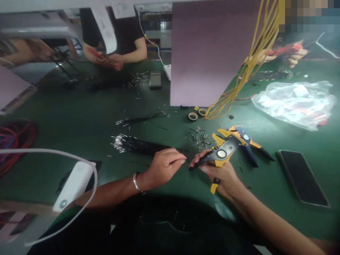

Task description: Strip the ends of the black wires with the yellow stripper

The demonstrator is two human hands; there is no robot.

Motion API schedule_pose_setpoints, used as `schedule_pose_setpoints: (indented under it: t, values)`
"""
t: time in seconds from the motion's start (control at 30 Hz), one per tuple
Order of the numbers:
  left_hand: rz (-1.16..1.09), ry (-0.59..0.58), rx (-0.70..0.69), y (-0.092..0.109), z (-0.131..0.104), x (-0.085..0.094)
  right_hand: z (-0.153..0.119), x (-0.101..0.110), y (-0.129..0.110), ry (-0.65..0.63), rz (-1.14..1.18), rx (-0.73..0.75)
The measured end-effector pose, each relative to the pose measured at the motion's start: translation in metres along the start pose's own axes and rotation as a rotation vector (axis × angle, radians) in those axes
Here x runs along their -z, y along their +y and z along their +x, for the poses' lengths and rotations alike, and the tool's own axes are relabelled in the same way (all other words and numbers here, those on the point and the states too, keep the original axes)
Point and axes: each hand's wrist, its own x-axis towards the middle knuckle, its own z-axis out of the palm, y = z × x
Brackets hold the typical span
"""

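Note:
My left hand (166, 168), with a bracelet at the wrist, is closed in a pinch; whatever lies between the fingertips is too small to make out. Just behind it lies a bundle of black wires (138, 144) with bright ends fanned to the left. My right hand (216, 170) is wrapped round a yellow and black wire stripper (225, 150), its jaws pointing up and away. A second stripper (248, 140) with blue and black handles rests on the table right behind it. Small black scraps (200, 139) are scattered near the stripper's jaws.
The green table (79, 124) also holds a phone (302, 177), a plastic bag (294, 102), tape rolls (192, 116) and a white power strip (74, 186) with its cable. Yellow wires (239, 85) hang beside a pink panel (202, 53). Other people's hands (114, 62) work across the table.

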Motion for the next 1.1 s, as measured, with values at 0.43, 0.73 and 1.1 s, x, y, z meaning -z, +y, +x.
schedule_pose_setpoints:
  t: [0.43, 0.73, 1.1]
  values:
    - [-0.088, -0.117, -0.061, 0.005, -0.004, -0.011, -0.003, -0.004, 0.010, -0.031, -0.078, 0.052]
    - [-0.288, -0.238, 0.182, 0.007, 0.000, -0.009, -0.001, -0.002, 0.011, -0.070, -0.084, 0.028]
    - [-0.772, -0.411, 0.641, -0.004, 0.000, -0.011, 0.000, 0.001, 0.009, -0.079, -0.055, -0.011]
